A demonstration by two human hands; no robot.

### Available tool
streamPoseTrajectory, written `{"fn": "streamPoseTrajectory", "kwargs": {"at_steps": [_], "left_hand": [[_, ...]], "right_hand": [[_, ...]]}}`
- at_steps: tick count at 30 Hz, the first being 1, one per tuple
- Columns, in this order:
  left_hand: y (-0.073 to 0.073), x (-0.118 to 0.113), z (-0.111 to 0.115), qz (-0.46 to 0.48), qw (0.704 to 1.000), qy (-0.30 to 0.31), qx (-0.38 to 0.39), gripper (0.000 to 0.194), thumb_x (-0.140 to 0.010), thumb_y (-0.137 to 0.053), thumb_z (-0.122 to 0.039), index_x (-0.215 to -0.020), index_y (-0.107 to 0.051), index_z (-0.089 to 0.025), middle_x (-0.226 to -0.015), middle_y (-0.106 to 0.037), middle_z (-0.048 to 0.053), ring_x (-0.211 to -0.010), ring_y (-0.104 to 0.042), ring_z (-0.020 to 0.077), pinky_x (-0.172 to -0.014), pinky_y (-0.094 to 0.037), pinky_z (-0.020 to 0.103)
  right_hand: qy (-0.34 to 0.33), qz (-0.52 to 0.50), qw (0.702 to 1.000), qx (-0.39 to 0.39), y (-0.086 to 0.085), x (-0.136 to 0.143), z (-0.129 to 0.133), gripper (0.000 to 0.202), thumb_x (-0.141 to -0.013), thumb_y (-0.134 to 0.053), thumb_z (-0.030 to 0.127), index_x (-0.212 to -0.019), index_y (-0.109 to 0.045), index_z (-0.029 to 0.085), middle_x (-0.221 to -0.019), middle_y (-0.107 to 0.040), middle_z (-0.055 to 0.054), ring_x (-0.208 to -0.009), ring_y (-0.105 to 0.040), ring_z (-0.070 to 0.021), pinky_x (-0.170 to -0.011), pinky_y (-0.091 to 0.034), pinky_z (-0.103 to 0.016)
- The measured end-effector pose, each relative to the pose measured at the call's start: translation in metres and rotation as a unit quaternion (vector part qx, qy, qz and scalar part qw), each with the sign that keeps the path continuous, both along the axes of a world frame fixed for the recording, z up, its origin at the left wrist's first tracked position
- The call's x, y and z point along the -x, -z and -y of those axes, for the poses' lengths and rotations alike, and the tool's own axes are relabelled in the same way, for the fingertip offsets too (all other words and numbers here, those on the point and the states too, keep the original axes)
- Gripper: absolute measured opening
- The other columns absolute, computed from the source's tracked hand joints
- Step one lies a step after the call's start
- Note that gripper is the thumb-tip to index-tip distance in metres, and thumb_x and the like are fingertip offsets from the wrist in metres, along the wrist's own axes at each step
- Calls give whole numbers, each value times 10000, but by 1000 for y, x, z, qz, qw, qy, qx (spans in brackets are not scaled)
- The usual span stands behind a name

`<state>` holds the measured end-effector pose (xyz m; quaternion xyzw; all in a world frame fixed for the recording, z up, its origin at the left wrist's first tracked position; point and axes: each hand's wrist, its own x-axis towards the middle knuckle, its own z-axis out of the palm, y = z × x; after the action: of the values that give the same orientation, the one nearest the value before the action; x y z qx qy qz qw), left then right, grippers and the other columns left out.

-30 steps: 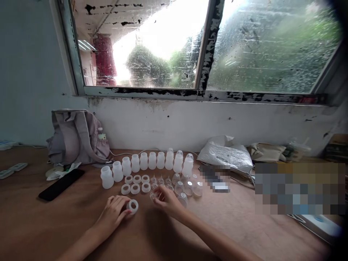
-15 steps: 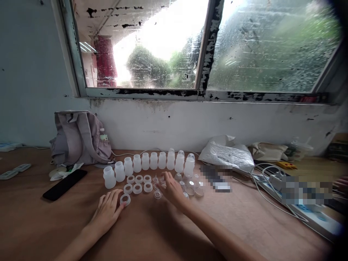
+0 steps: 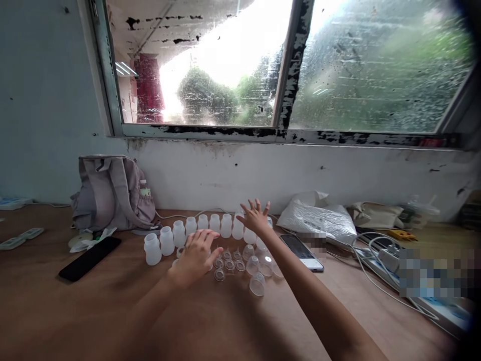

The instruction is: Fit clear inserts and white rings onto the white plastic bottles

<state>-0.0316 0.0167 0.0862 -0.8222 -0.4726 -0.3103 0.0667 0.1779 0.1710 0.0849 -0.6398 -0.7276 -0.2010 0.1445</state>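
Observation:
My left hand [image 3: 196,251] hovers over the white collar rings [image 3: 180,252], covering most of them; its fingers stretch forward, the thumb is apart, and I see nothing held. My right hand [image 3: 256,218] is raised with spread fingers in front of the capped bottles [image 3: 249,235] at the right end of the row, and it is empty. Translucent white baby bottles [image 3: 152,249] stand upright in a curved row, the left ones without tops. Between my hands lie several clear bottle nipples [image 3: 229,263]. Clear dome caps [image 3: 257,285] sit beside my right forearm, which partly hides some.
A black phone [image 3: 90,258] lies at the left near a grey backpack [image 3: 112,193]. Right of the caps are another phone [image 3: 302,252], a silver plastic package [image 3: 319,216] and a power strip [image 3: 421,296] with white cables. A wall with a window rises behind the table.
My left hand has left the nearest ring and moved right and up over the rings. My right hand has moved from the nipples up and right to the capped bottles.

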Motion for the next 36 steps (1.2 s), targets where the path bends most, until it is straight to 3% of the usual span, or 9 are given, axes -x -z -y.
{"fn": "streamPoseTrajectory", "kwargs": {"at_steps": [4, 9, 12, 15, 17, 22, 28, 32, 36], "left_hand": [[-13, -15, -13, 47, 999, 9, -11, 254, -817, -453, -306, -1061, -465, -238, -1077, -520, 26, -1025, -445, 198, -862, -357, 362], [-7, -25, -19, 111, 993, 3, -49, 365, -799, -476, -291, -1146, -397, -208, -1148, -483, 70, -1077, -422, 219, -891, -356, 384], [-1, -31, -17, 129, 990, 2, -52, 499, -762, -526, -367, -1203, -350, -214, -1179, -468, 89, -1103, -417, 244, -905, -348, 406], [5, -39, -13, 162, 987, 4, 14, 642, -705, -560, -476, -1239, -310, -223, -1091, -535, 83, -1002, -504, 253, -834, -400, 395], [9, -46, -10, 211, 973, 16, 94, 635, -690, -564, -495, -1217, -332, -226, -998, -580, 64, -897, -554, 238, -745, -437, 359], [13, -56, -4, 365, 880, 111, 282, 415, -686, -594, -410, -1019, -478, -191, -875, -589, 34, -761, -556, 180, -621, -426, 273], [-6, -51, -2, 435, 757, 191, 448, 201, -618, -618, -259, -733, -507, -138, -653, -517, -9, -585, -473, 111, -526, -348, 222], [-18, -42, 10, 450, 667, 236, 545, 156, -655, -522, -286, -726, -506, -148, -623, -487, -14, -518, -432, 88, -480, -309, 214], [-11, -36, 10, 474, 572, 297, 600, 302, -592, -484, -352, -821, -486, -154, -621, -457, -11, -511, -451, 98, -491, -314, 226]], "right_hand": [[-59, -37, 997, -32, 3, 6, 12, 252, -772, -521, 335, -1009, -531, 248, -1134, -525, -61, -1154, -313, -276, -916, 12, -589], [-130, -209, 968, -49, -10, -3, 47, 214, -728, -567, 323, -903, -521, 209, -863, -610, -45, -953, -485, -243, -894, -211, -526], [-239, -379, 894, 21, -22, -9, 73, 280, -708, -584, 377, -916, -513, 203, -825, -596, -43, -812, -543, -197, -751, -395, -368], [-352, -488, 785, 151, -32, -3, 95, 300, -713, -583, 404, -931, -515, 209, -782, -578, -16, -727, -551, -152, -647, -430, -284], [-380, -524, 738, 191, -36, 6, 106, 305, -703, -602, 398, -930, -528, 208, -796, -573, -12, -734, -545, -141, -636, -429, -263], [-357, -578, 697, 227, -36, 19, 114, 281, -699, -606, 410, -872, -581, 191, -728, -574, -6, -661, -529, -130, -570, -408, -248], [-333, -641, 639, 264, -40, 12, 114, 258, -665, -641, 392, -839, -617, 203, -797, -618, -44, -722, -558, -181, -599, -429, -291], [-369, -662, 591, 276, -42, 11, 116, 210, -699, -613, 356, -843, -621, 204, -817, -640, -48, -754, -569, -200, -658, -426, -331], [-398, -673, 551, 293, -42, 12, 118, 227, -691, -613, 345, -869, -604, 205, -847, -644, -52, -807, -576, -208, -693, -427, -337]]}}
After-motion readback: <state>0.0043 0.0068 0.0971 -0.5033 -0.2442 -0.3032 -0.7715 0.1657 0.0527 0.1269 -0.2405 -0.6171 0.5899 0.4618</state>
